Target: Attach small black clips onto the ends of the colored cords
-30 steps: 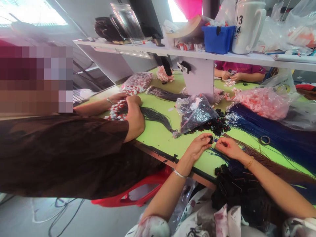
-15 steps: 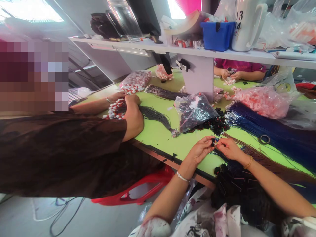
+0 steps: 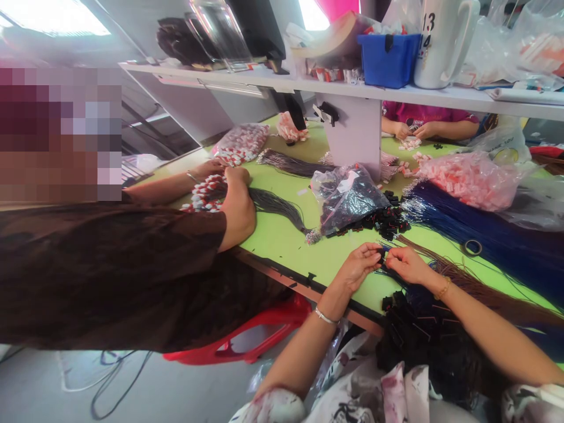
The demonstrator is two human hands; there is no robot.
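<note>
My left hand (image 3: 358,265) pinches a small black connector (image 3: 381,256) over the table's front edge. Close on its right, my right hand (image 3: 408,264) is closed at the connector, with a bit of blue wire showing between the fingertips. Behind my hands lies a heap of black connectors (image 3: 390,220) beside a clear bag of dark parts (image 3: 348,200). Brown wires (image 3: 476,282) and a thick bundle of dark blue wires (image 3: 484,235) spread to the right. Below my wrists sits a pile of black connectors with wires (image 3: 416,323).
At the left a person in dark clothing (image 3: 110,276) reaches over red-and-white connectors (image 3: 207,194). Another person's hands (image 3: 414,130) work beyond the shelf (image 3: 264,82). A bag of pink connectors (image 3: 471,179) and a tape ring (image 3: 472,248) lie right. A red stool (image 3: 247,332) stands below.
My right hand has shifted slightly at the connector, and blue wire now shows between my fingertips where a light-coloured tip showed before. My left hand has barely moved.
</note>
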